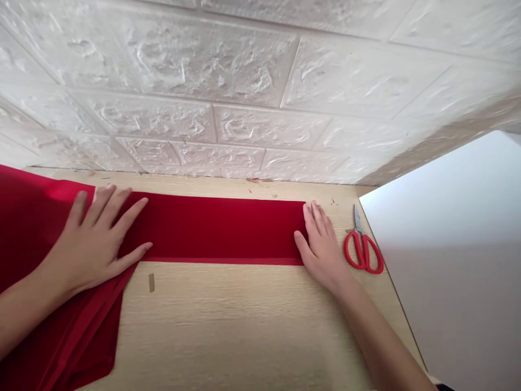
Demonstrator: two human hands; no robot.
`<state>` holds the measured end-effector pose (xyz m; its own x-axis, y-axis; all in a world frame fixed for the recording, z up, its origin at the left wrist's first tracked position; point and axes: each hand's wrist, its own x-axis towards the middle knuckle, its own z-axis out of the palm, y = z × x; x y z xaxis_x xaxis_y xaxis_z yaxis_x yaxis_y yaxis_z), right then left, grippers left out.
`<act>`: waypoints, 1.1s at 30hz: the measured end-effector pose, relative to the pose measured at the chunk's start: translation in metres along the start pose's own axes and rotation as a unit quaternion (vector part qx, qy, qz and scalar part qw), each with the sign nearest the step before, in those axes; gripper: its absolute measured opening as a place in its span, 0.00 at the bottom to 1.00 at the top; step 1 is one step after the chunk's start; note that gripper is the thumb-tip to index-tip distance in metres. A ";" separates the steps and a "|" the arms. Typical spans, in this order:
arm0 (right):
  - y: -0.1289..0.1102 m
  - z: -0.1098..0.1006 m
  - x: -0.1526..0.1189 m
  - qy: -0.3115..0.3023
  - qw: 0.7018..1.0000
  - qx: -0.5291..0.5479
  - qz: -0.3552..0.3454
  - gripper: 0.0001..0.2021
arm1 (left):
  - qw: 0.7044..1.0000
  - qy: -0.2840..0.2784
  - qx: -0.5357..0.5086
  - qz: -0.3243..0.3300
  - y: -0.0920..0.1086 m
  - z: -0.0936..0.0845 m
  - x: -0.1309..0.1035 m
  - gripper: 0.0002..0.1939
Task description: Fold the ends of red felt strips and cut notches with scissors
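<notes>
Left hand [95, 239]: fingers spread wide, flat on red fabric [220, 228]. Right hand [321, 247]: fingers close together, thumb apart, at fabric's right end. Fabric lies across table [228, 326]; red-handled scissors [362, 247] at right.

Tabletop [228, 326]: pale wood grain
Left to middle: red fabric [220, 228]
Right: red-handled scissors [359, 231]
Left, nearer: small brown strip [152, 283]
</notes>
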<state>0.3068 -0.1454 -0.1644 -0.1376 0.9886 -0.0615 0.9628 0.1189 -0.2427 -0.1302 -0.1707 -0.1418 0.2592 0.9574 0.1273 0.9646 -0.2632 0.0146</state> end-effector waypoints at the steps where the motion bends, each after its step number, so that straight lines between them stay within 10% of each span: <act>1: 0.001 0.000 -0.001 0.002 1.000 -0.001 -0.013 0.34 | 0.999 0.019 0.004 0.034 0.008 -0.007 0.002 0.35; 6: 0.005 0.002 -0.004 0.021 0.999 -0.004 -0.041 0.31 | 0.972 0.080 0.014 0.222 0.081 -0.023 0.022 0.19; 12: 0.017 -0.002 -0.007 0.025 0.994 0.074 -0.078 0.29 | 0.948 0.077 -0.090 0.295 0.158 0.004 0.048 0.13; 33: 0.025 -0.021 -0.012 -0.047 0.986 0.096 -0.129 0.31 | 0.933 0.117 -0.188 0.285 0.162 0.025 0.041 0.05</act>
<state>0.3373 -0.1520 -0.1497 -0.4018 0.9136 -0.0618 0.8322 0.3362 -0.4409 0.0375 -0.1714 -0.1593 0.6653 0.6084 0.4328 0.5767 -0.7869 0.2197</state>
